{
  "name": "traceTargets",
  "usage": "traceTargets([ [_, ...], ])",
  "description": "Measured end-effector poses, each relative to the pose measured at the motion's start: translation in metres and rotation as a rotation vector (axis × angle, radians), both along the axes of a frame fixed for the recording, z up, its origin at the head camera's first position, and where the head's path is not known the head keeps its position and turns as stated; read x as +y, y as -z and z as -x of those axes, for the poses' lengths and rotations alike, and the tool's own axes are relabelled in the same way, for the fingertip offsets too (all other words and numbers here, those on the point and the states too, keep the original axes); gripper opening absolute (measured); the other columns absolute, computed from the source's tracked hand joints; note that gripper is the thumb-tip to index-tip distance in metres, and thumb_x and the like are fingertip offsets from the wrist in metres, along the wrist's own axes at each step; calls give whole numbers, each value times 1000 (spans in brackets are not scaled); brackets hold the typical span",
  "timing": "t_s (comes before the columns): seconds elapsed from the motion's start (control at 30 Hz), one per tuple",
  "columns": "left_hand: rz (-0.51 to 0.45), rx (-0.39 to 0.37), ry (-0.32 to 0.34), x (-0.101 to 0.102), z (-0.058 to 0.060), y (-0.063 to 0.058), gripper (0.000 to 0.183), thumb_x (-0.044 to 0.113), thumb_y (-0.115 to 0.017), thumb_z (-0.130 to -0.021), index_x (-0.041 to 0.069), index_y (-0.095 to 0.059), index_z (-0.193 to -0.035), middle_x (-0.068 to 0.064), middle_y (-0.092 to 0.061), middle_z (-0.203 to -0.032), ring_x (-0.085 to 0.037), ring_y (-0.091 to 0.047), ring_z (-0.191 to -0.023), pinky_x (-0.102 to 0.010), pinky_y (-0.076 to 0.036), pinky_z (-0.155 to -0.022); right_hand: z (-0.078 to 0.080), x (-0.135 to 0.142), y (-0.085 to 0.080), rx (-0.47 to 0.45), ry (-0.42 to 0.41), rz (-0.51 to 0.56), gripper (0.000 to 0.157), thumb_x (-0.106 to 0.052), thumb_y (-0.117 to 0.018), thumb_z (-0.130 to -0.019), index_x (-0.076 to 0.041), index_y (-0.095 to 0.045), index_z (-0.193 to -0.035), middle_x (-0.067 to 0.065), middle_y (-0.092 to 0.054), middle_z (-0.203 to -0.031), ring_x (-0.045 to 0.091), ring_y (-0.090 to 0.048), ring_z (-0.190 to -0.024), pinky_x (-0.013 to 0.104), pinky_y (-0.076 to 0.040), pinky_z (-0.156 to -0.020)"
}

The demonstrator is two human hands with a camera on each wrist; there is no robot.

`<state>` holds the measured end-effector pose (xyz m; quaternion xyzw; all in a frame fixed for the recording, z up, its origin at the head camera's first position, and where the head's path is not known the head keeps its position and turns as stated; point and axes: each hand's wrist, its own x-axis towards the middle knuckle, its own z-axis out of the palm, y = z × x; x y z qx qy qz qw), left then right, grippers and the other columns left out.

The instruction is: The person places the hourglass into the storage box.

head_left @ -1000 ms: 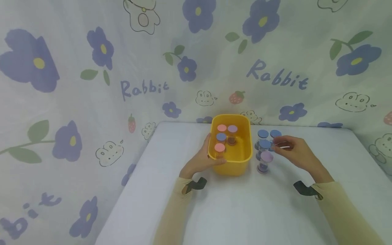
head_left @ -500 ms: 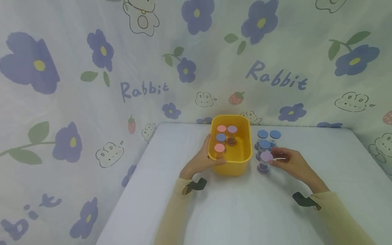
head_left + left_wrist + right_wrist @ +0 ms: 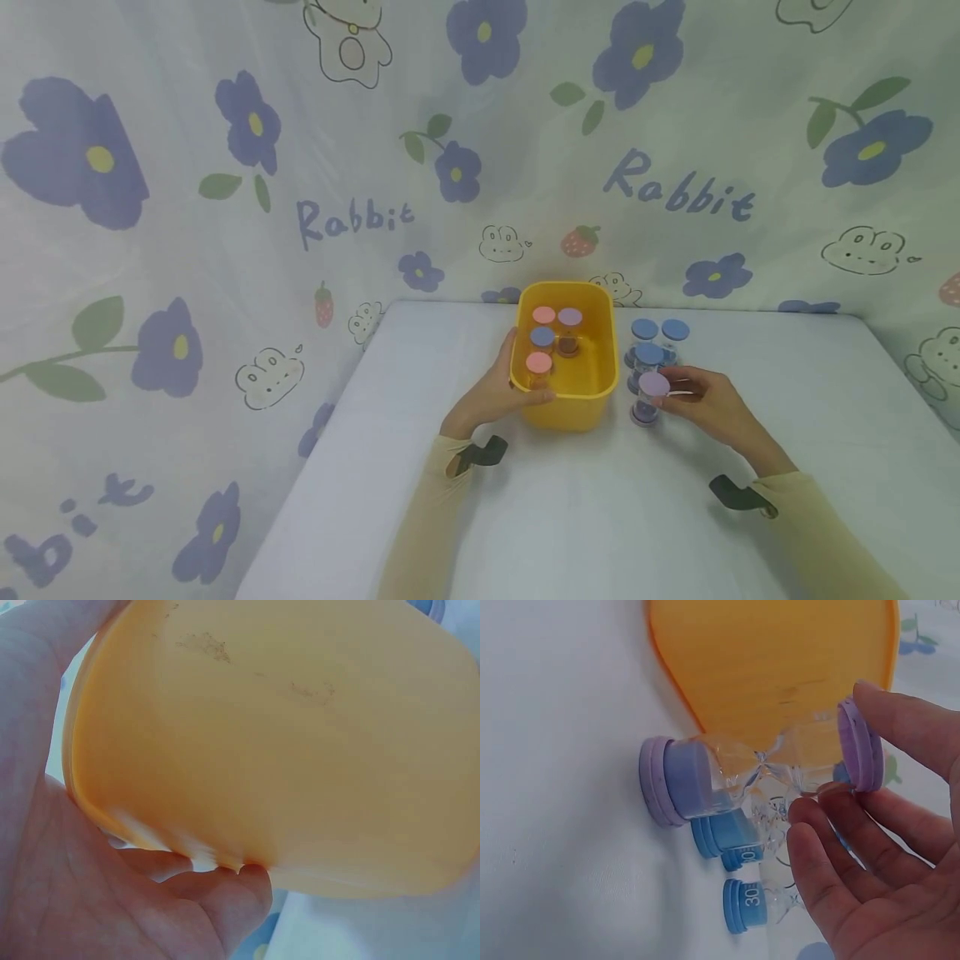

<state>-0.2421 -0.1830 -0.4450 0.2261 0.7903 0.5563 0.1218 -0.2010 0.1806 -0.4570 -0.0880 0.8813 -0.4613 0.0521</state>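
My left hand (image 3: 495, 387) grips the yellow bin (image 3: 570, 408) at its near left corner, thumb over the front rim, fingers along the side wall. In the left wrist view those fingers (image 3: 232, 892) curl against the yellow wall. My right hand (image 3: 712, 404) pinches the purple-capped hourglass (image 3: 654, 385) near its top cap, thumb on the cap and fingertips at the upper bulb. Purple sand fills its lower end in the right wrist view. Behind it stand three blue-capped hourglasses, front (image 3: 649, 354), back left (image 3: 644, 329) and back right (image 3: 675, 329).
Inside the bin, along its left and far part, stand a pink-capped hourglass (image 3: 538, 362), a blue-capped one (image 3: 542, 337), another pink-capped one (image 3: 543, 315) and a purple-capped one (image 3: 570, 317). A flower-printed curtain (image 3: 517, 167) hangs behind the white table (image 3: 555, 517).
My right hand has moved from the blue-capped hourglasses toward me, to the purple-capped hourglass, and now holds it near the top. The left hand and the bin have stayed in place.
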Motion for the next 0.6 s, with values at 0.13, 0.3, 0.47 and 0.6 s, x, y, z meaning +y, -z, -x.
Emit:
traceTargets([
  [0.13, -3, 4, 4, 0, 1, 0, 118, 33, -87, -82, 26, -2, -164, 0, -31, -164, -21, -40, -147, -57, -31, -127, -1, -1, 0, 7, 5, 21, 62, -34, -80, -91, 0, -59, -139, 22, -66, -135, 39, -67, -119, 23, -62, -89],
  [0.3, -10, 18, 4, 1, 1, 0, 118, 32, -88, -81, 28, -4, -163, 3, -32, -163, -22, -41, -147, -56, -31, -127, -2, -2, 1, 15, 10, 33, 60, -30, -80, -91, 0, -59, -139, 22, -66, -134, 37, -68, -118, 15, -59, -85],
  [0.47, -15, -5, 5, 2, -3, -7, 117, 29, -88, -81, 29, -4, -162, -7, -29, -166, -26, -39, -149, -58, -28, -127, -2, -2, 3, 24, 7, 44, 57, -28, -80, -92, -1, -60, -138, 21, -67, -133, 34, -69, -116, 12, -58, -85],
  [0.6, -19, -40, 13, 2, -10, -18, 115, 24, -86, -82, 28, -3, -162, -13, -26, -167, -30, -36, -150, -59, -26, -128, -2, -3, 3, 29, 5, 50, 57, -28, -80, -92, 0, -60, -137, 22, -67, -133, 36, -68, -116, 11, -57, -85],
])
